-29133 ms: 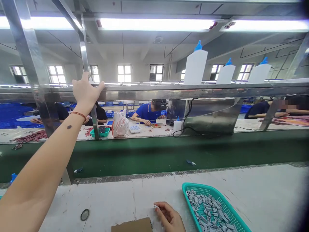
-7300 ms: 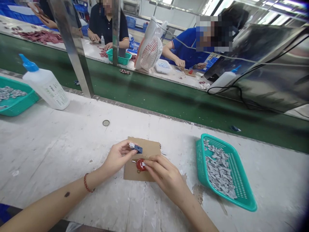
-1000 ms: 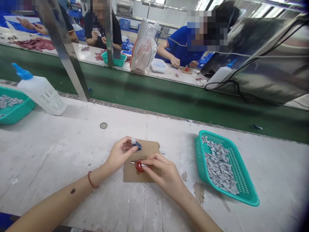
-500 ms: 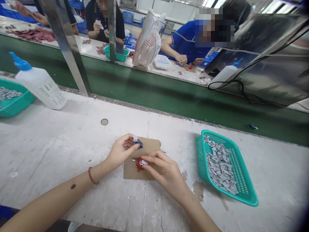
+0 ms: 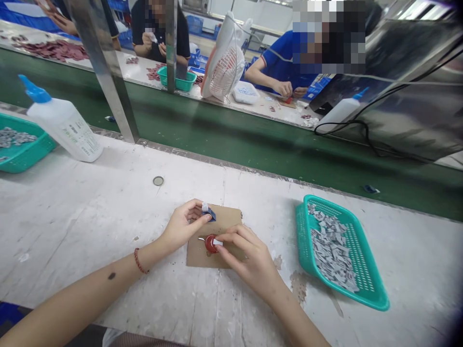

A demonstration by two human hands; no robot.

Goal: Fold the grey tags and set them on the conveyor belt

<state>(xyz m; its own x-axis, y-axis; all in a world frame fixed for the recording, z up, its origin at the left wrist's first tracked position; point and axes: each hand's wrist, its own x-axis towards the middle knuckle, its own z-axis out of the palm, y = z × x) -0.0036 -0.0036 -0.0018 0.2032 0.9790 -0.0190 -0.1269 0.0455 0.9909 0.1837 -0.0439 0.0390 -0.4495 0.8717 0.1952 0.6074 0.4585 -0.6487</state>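
Between the thumb and fingers of my left hand is a small dark blue piece with a whitish bit on top, held over the upper part of a brown cardboard square. My right hand pinches a small light grey piece at the right edge of a round red cap with glossy red contents. The red cap rests on the cardboard, and a thin shiny strip juts from its left side.
A green basket of grey pieces stands right; another green basket and a white glue bottle are left. A bottle cap lies beyond my left hand. Past the green belt, people work near a fan.
The grey piece in my right hand has tilted and moved slightly over the red cap. A dark piece has appeared on the belt at the left, and the one at the right has shifted left.
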